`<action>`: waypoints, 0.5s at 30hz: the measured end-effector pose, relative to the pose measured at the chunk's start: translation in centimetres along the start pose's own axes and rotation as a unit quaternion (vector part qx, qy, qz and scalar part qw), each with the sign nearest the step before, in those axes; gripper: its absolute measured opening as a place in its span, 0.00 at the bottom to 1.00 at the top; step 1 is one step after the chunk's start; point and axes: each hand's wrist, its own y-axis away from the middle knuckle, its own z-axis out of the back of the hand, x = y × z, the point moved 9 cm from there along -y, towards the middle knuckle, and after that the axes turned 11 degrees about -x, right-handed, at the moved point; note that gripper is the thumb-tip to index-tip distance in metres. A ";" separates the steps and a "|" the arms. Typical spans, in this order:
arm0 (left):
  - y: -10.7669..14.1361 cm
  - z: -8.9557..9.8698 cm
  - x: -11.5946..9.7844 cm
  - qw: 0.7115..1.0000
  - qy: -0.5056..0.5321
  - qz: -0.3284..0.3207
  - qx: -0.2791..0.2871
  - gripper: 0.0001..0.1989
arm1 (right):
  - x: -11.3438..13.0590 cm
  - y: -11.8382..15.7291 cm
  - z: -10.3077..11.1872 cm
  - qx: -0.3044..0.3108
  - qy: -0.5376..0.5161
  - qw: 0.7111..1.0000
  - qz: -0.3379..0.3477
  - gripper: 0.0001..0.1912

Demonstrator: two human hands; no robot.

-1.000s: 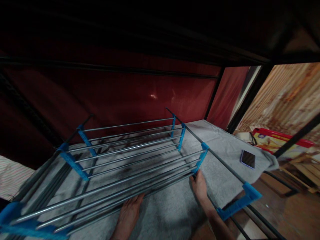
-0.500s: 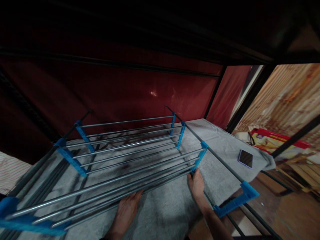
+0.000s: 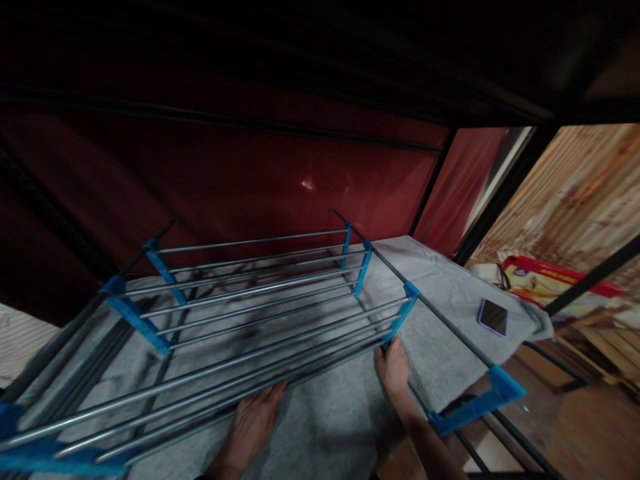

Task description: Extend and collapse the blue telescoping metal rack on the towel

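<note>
Hardly anything has moved since the earlier frame: the left end of the rod rack (image 3: 270, 288) shows slightly farther left in view, and both hands remain at its near side. The rack stands over the grey cloth (image 3: 435, 360), stretching from the cloth's left side to past its middle, its metal rods joined by blue brackets. The left hand (image 3: 253, 420) is at the lowest near rods, its fingers close together and reaching up to them; whether they grip is not clear, as the tips are partly hidden. The right hand (image 3: 395, 373) touches the foot of a blue bracket (image 3: 401, 312), thumb on one side and fingers on the other; how firmly they close cannot be told. Another bracket, the outer bracket (image 3: 477, 405), juts out past the cloth's near right edge. A phone (image 3: 493, 317) lies near the cloth's right corner, well apart from the hands. Beyond that corner are a red and yellow box (image 3: 555, 280) and wooden slats (image 3: 607, 347). A dark red sheet (image 3: 250, 180) hangs behind the cloth's far edge.
</note>
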 end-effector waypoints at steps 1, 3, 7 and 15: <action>0.0 0.0 0.0 1.000 0.004 0.001 0.002 0.30 | 0.0 0.0 0.1 -0.001 0.011 1.000 -0.003 0.21; -0.1 -0.2 -0.2 1.000 0.013 -0.001 0.011 0.30 | 0.1 0.1 0.3 -0.005 0.035 0.999 -0.007 0.19; -0.2 -0.7 -0.7 1.000 0.012 -0.008 0.018 0.30 | 0.6 0.0 0.7 -0.017 0.045 0.999 0.009 0.16; 0.2 1.4 -1.7 0.997 0.065 0.036 0.013 0.20 | -1.3 -0.1 0.2 0.018 0.030 0.999 0.020 0.22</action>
